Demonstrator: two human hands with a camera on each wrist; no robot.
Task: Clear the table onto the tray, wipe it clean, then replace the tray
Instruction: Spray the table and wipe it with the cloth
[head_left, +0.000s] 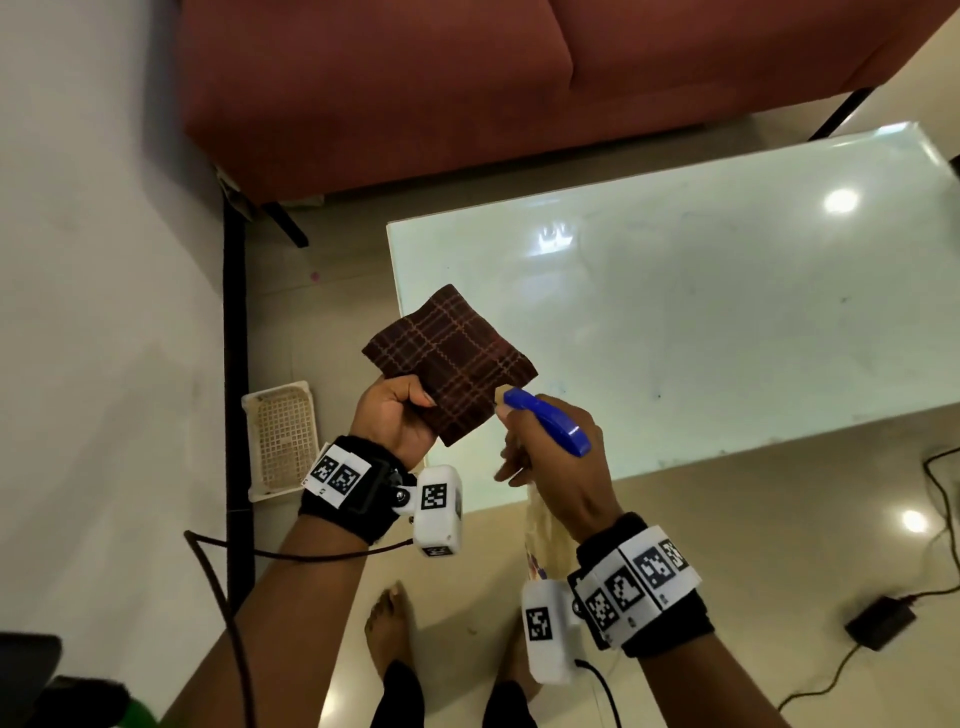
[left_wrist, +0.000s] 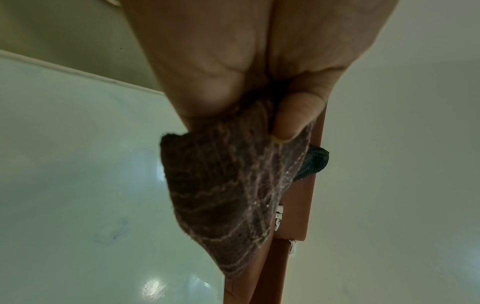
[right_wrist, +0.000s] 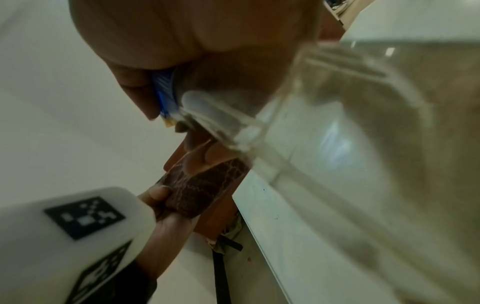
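My left hand (head_left: 397, 418) pinches a folded brown plaid cloth (head_left: 451, 364) by one corner and holds it up over the near left corner of the glass-topped table (head_left: 727, 322). The left wrist view shows the thumb (left_wrist: 293, 115) pressed on the cloth (left_wrist: 226, 197). My right hand (head_left: 550, 457) grips a clear spray bottle with a blue trigger head (head_left: 550, 421), nozzle pointed at the cloth. In the right wrist view the bottle's clear body (right_wrist: 350, 133) fills the right side, with the cloth (right_wrist: 202, 191) beyond it.
A white mesh tray (head_left: 283, 439) lies on the floor left of the table, by a black strip along the wall. A red sofa (head_left: 467, 88) stands behind the table. Cables and a black adapter (head_left: 880, 626) lie on the floor at right. My bare feet (head_left: 389, 629) are below.
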